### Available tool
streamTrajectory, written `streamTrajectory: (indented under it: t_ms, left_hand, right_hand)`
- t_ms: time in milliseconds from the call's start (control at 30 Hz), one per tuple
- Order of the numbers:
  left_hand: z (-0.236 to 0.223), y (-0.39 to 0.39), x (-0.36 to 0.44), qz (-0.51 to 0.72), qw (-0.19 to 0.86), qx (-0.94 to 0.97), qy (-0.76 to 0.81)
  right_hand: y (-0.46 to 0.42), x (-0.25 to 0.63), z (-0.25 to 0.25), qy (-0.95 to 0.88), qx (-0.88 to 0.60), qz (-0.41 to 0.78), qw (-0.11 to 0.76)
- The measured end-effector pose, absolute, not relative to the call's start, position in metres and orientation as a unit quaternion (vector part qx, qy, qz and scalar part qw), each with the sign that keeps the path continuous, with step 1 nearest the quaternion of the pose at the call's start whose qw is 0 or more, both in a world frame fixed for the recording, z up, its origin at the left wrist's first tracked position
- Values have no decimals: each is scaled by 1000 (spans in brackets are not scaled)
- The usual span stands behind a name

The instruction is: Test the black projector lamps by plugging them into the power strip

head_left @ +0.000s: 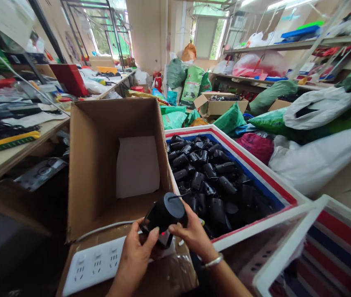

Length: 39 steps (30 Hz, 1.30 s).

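Both hands are on one black cylindrical device (pixel 171 208), with a flat round top and a thin black cord. My left hand (pixel 138 249) grips its left side, thumb toward the front. On the other side my right hand (pixel 194 233) has its fingers closed against the device; a bracelet (pixel 214 261) circles that wrist. A small red light glows below the device, near my thumbs. Underneath is a white power strip (pixel 97 264) on a taped cardboard surface (pixel 175 276); my hands hide its right end.
Beyond my hands, an open cardboard box (pixel 92 165) holds a pale sheet (pixel 138 167). To its right, a white-framed crate (pixel 256 173) lined with striped cloth is full of similar black devices (pixel 209 173). Another striped crate (pixel 333 247) stands lower right. A cluttered workbench (pixel 48 132) runs along the left.
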<state>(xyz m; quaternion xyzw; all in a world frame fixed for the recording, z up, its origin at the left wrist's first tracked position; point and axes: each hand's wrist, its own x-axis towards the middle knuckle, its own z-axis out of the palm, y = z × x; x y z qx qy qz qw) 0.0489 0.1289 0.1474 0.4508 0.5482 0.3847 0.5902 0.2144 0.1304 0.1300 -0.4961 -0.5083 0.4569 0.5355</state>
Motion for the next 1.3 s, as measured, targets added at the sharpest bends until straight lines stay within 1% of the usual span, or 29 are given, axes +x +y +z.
streamTrajectory:
  t_ms: [67,133,233,333,433,533,667,767,900,1000,1067,1133,1300]
  left_hand:
    - [147,135,40,390,604,431,545]
    - [148,138,32,392,603,438,540]
    - [156,138,27,384,617,458,512]
    - [172,133,25,357,630,492,483]
    - [190,130,16,353,617,515,480]
    - [202,130,-1,393,593,500,493]
    - [207,134,-21,442,577,461,509]
    - [209,136,-30,473,579,436,500]
    - [216,138,-42,519,570,413,484]
    - [219,140,-50,557,554,399,473]
    - [218,141,-54,574,548,393,464]
    - [215,141,-56,580,550,386,461]
    - [203,138,-62,572,563,367,471]
  right_hand:
    - [130,245,121,-544,-588,422,425]
    - [131,276,109,-527,-666,350,395]
    - [139,299,89,-521,-702,276,399]
    - [152,289,69,-569,-668,278,391]
    - [162,276,58,-598,-636,277,401]
    - [167,278,59,-601,-624,263,424]
    - [169,289,77,-596,-614,253,451]
    - [167,286,98,-577,-612,279,464]
    - [159,264,127,-565,-576,383,449]
    - [155,242,138,-562,-530,431,466]
    - [154,228,135,-560,-507,455,471]
    - [154,216,127,-566,-501,470,456]
    - [149,201,103,-609,-507,454,408]
